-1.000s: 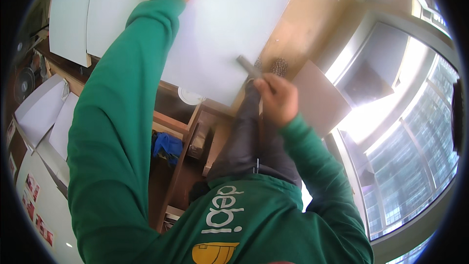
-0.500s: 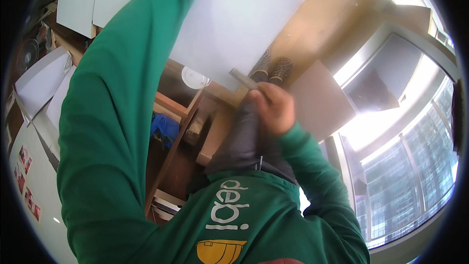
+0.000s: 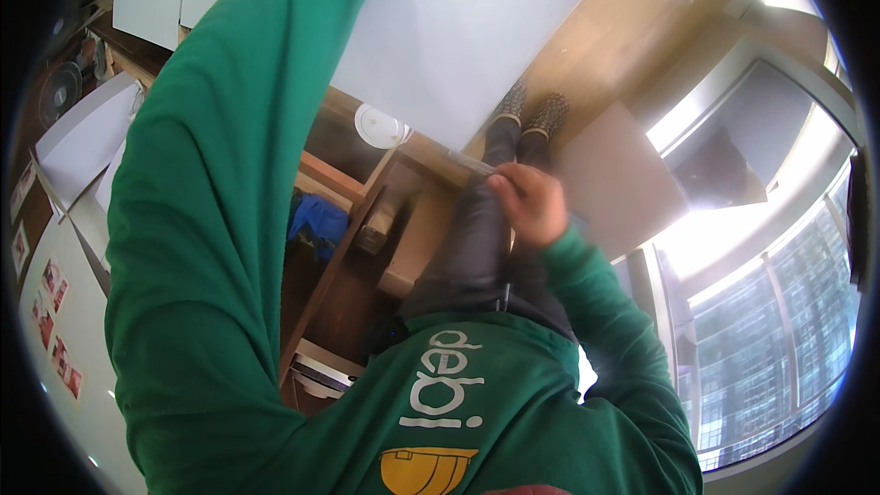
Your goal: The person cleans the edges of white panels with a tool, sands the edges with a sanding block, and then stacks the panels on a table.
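My right hand (image 3: 533,205) is closed round one end of a thin, flat, greyish stick-like tool (image 3: 470,162). The tool points up and left, close to the near corner of a large white panel (image 3: 458,46); I cannot tell whether they touch. Motion blurs the tool, so its exact kind is unclear. My left arm (image 3: 211,156), in a green sleeve, stretches far forward along the panel's left side. It runs out at the top edge, with the left hand out of view.
Below the panel, a wooden open cabinet (image 3: 335,289) holds a blue cloth bundle (image 3: 319,222). A round white lid (image 3: 378,126) lies beside it. At right stand a pinkish-brown board (image 3: 616,179) and a window (image 3: 770,339). White sheets (image 3: 87,133) are at left. My feet (image 3: 547,115) stand beyond the corner.
The whole view has shifted slightly. A sliver of my left hand at the top edge has gone out of view. My right hand still holds the tool, which has tilted slightly flatter.
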Demonstrator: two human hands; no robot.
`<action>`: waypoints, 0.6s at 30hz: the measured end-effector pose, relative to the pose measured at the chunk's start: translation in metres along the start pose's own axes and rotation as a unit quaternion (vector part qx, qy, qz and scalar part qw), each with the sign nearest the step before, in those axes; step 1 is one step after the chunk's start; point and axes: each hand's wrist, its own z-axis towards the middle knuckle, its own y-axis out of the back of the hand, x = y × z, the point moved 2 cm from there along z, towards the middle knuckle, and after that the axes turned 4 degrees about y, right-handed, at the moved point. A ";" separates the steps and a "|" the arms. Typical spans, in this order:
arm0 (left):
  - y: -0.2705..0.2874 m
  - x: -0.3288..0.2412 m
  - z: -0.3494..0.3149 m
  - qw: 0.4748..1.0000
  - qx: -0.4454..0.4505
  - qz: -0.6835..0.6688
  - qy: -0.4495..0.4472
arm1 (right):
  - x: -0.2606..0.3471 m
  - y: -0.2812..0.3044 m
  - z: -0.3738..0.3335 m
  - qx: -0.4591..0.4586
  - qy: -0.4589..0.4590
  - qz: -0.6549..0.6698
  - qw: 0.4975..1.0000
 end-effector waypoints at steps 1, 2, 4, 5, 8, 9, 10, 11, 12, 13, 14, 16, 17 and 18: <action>0.000 0.001 0.000 1.000 -0.002 0.003 0.000 | -0.002 0.000 -0.002 -0.006 -0.012 0.007 1.000; -0.001 0.001 0.000 1.000 0.000 0.003 0.000 | -0.003 0.000 -0.002 -0.005 -0.013 0.008 1.000; -0.001 0.001 0.000 1.000 0.003 0.007 0.009 | -0.004 0.000 -0.001 -0.022 -0.006 0.020 1.000; 0.000 0.001 0.000 1.000 0.004 0.007 0.008 | -0.004 0.001 0.003 -0.022 -0.007 0.020 1.000; 0.002 -0.001 0.001 1.000 0.017 0.009 0.010 | -0.002 0.004 0.017 -0.008 -0.021 0.006 1.000; 0.002 -0.001 0.000 1.000 0.025 0.006 0.018 | 0.000 0.002 0.022 -0.009 0.001 0.004 1.000; 0.002 -0.001 0.000 0.999 0.033 0.002 0.026 | 0.003 0.000 0.024 -0.011 0.024 0.003 1.000; 0.003 -0.001 0.001 0.999 0.034 0.003 0.027 | 0.006 -0.002 0.024 -0.010 0.023 0.004 1.000; 0.004 0.000 0.001 0.999 0.034 0.007 0.020 | 0.009 -0.004 0.024 -0.008 0.024 0.001 1.000; 0.004 0.000 0.002 0.999 0.035 0.010 0.012 | 0.011 -0.006 0.022 -0.006 0.024 -0.003 1.000; 0.005 -0.001 0.002 0.999 0.036 0.010 0.012 | 0.011 -0.006 0.019 -0.006 0.023 -0.002 1.000; 0.005 -0.002 0.001 0.999 0.041 0.003 0.026 | 0.010 -0.005 0.009 -0.007 0.031 -0.008 0.999; 0.005 -0.002 0.001 0.999 0.041 0.003 0.026 | 0.008 -0.004 0.005 -0.008 0.030 -0.008 0.999; 0.005 -0.001 0.001 0.999 0.038 0.006 0.026 | 0.006 -0.003 0.002 -0.018 0.017 0.003 1.000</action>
